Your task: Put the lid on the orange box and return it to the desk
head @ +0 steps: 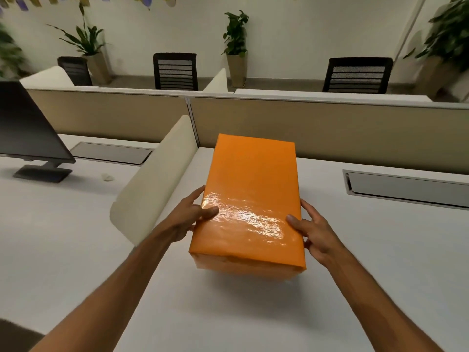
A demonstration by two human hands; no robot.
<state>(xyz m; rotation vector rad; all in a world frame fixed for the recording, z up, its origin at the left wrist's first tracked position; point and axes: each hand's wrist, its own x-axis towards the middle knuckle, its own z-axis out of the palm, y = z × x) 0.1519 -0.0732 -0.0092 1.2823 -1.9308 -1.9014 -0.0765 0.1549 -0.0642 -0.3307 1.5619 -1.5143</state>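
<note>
The orange box (250,199) has its glossy lid on top and is held between both hands over the white desk (380,262). Its near end looks slightly raised above the desk, with a faint shadow beneath. My left hand (189,215) grips the left side near the front, thumb resting on the lid. On the right side, my right hand (313,232) holds it the same way, thumb on the lid and fingers along the edge. The box's underside is hidden.
A cream curved divider (154,179) stands just left of the box. A dark monitor (28,130) sits on the neighbouring desk at the left. A grey cable hatch (406,189) lies at the right. A beige partition (330,128) runs behind, with chairs and potted plants beyond.
</note>
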